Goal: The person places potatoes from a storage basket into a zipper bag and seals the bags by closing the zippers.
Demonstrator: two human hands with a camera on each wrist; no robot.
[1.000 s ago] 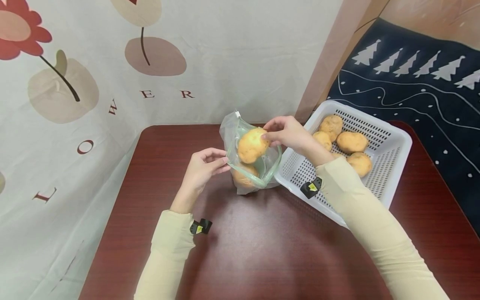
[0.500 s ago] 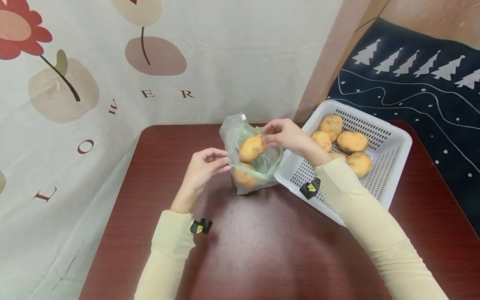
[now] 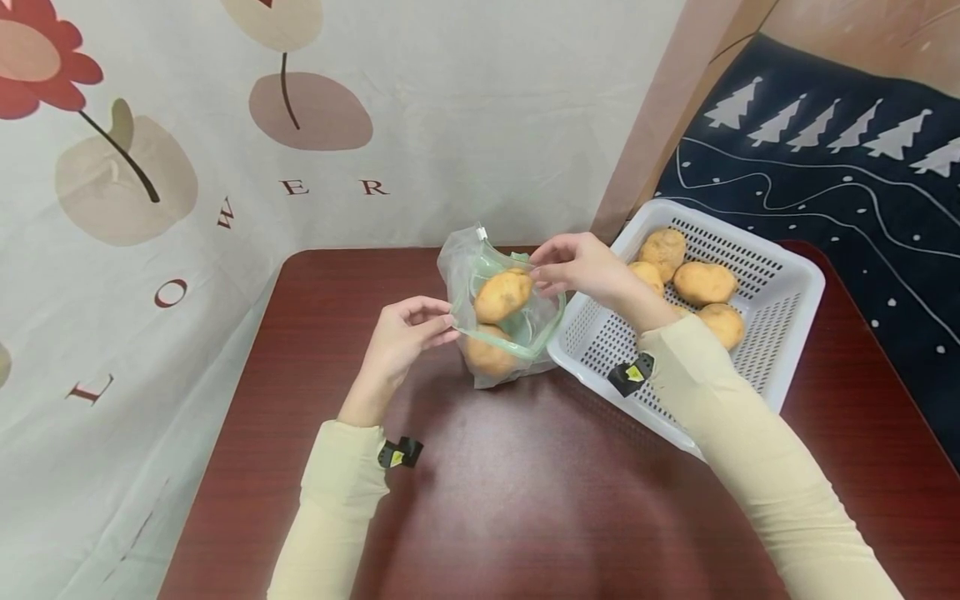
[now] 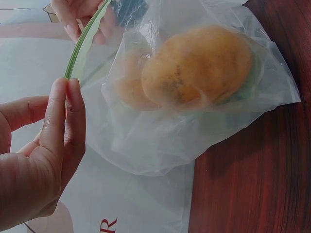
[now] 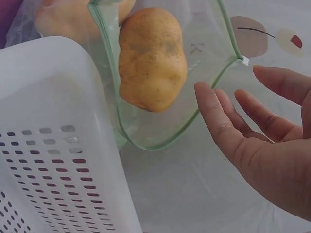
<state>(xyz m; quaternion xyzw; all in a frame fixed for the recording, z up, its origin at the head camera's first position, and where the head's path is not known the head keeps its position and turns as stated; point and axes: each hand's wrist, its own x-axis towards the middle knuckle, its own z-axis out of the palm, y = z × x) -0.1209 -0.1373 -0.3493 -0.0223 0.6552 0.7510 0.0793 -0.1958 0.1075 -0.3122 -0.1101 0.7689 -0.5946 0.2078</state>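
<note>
A clear zip bag point(image 3: 459, 265) with a green-edged mouth stands on the table, its mouth spread wide. Between thumb and fingers, my left hand point(image 3: 403, 337) pinches the green rim, seen closely in the left wrist view. Inside the bag lies one potato point(image 3: 489, 357) near the bottom, with a second potato point(image 3: 501, 297) above it at the mouth. My right hand point(image 3: 581, 267) is at the right side of the mouth, fingers extended and apart from the upper potato. In the right wrist view, a gap shows between these fingertips and the potato point(image 5: 153, 60).
Right of the bag stands a white perforated basket point(image 3: 783, 267) holding several potatoes point(image 3: 705, 284). The right forearm crosses over its near side. A white slider point(image 3: 482, 233) sits at the bag's top corner. A patterned cloth point(image 3: 480, 125) hangs behind the red-brown table point(image 3: 480, 500).
The right hand lowered the upper potato into the bag's mouth, let go of it, and drew back slightly to the right. The left hand stayed on the rim.
</note>
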